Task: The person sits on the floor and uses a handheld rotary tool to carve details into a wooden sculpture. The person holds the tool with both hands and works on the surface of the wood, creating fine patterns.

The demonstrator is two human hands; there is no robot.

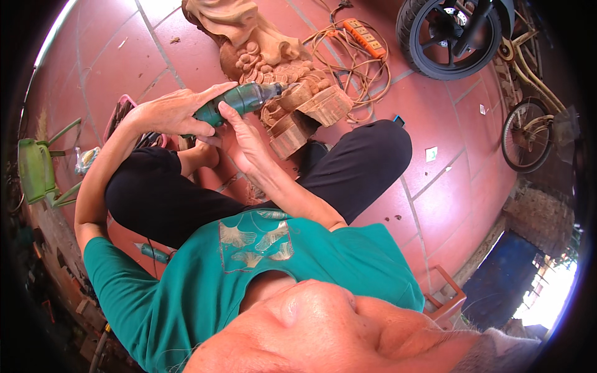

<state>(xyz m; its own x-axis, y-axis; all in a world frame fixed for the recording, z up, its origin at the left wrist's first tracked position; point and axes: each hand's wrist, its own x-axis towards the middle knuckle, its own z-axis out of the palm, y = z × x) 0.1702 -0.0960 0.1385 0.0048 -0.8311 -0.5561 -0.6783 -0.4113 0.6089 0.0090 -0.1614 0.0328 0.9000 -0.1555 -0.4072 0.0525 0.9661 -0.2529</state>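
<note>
Left hand (171, 112) wraps the green rotary grinder (239, 101), right hand (239, 140) fingers pinching near its nose, tip at the carved wood block (308, 109) centre-far; looks light, rigid, best gripped mid-barrel.

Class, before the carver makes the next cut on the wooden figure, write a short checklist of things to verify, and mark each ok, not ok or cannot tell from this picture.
1. Both hands on the green rotary tool: left hand wraps the body, right hand steadies it. Ok.
2. Tool tip meets the wood carving. Ok.
3. Fingers away from the tip. Ok.
4. Carving braced against shifting. Cannot tell.
5. Cable clear of the work: the tool's cable is hidden; the power strip lies behind. Cannot tell.
</note>
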